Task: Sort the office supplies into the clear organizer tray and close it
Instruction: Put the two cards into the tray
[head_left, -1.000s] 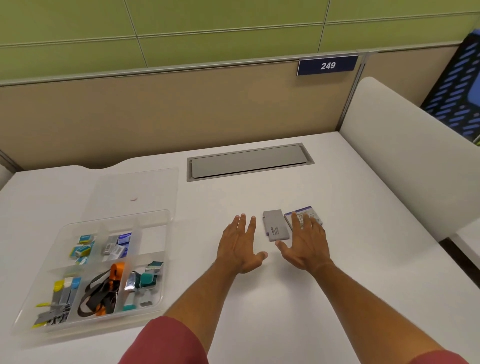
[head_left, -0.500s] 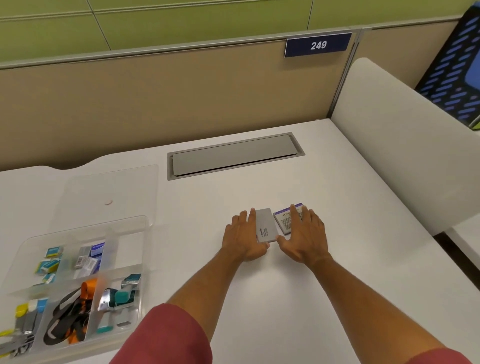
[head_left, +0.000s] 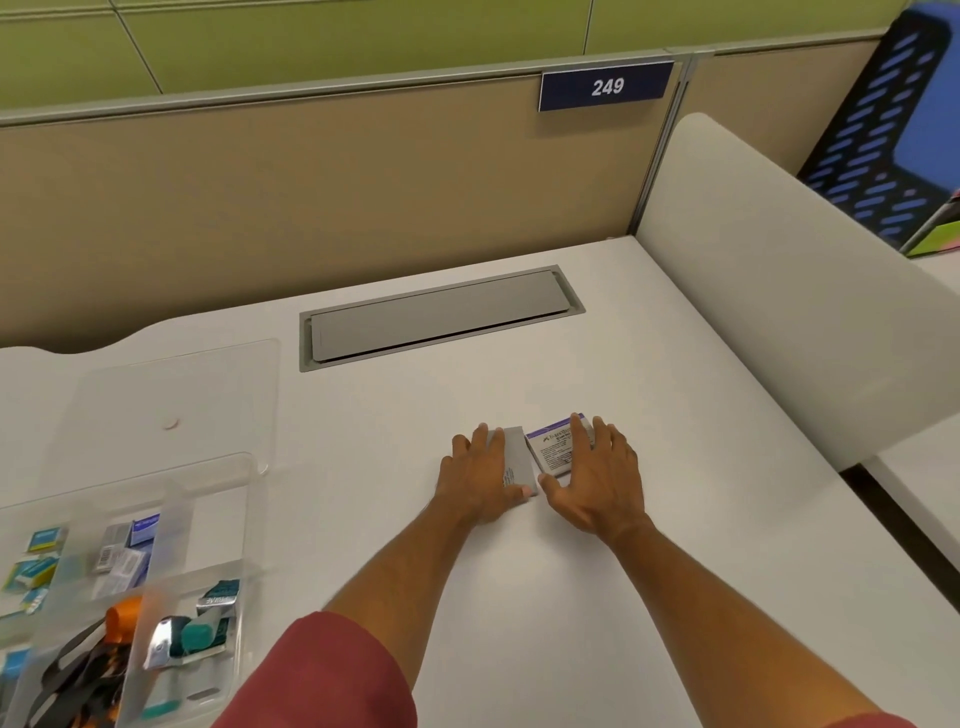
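Observation:
Two small boxes lie side by side on the white desk: a flat grey box (head_left: 519, 457) and a purple-and-white box (head_left: 551, 451). My left hand (head_left: 480, 478) covers the grey box, fingers over its far edge and thumb at its near corner. My right hand (head_left: 597, 478) rests on the purple-and-white box, thumb by its near-left corner. The clear organizer tray (head_left: 208, 460) stands open at the lower left, holding small boxes, an orange-and-black strap and teal items. Its clear lid (head_left: 176, 400) lies flat behind it.
A grey cable hatch (head_left: 441, 317) is set into the desk beyond the boxes. A beige partition with a plate reading 249 (head_left: 607, 85) closes the back. A white side panel (head_left: 779, 291) borders the desk on the right.
Both hands have moved forward onto the two boxes and closed around them. The grey box has turned to lie straight against the purple-and-white one. The view has shifted, pushing the tray toward the lower left.

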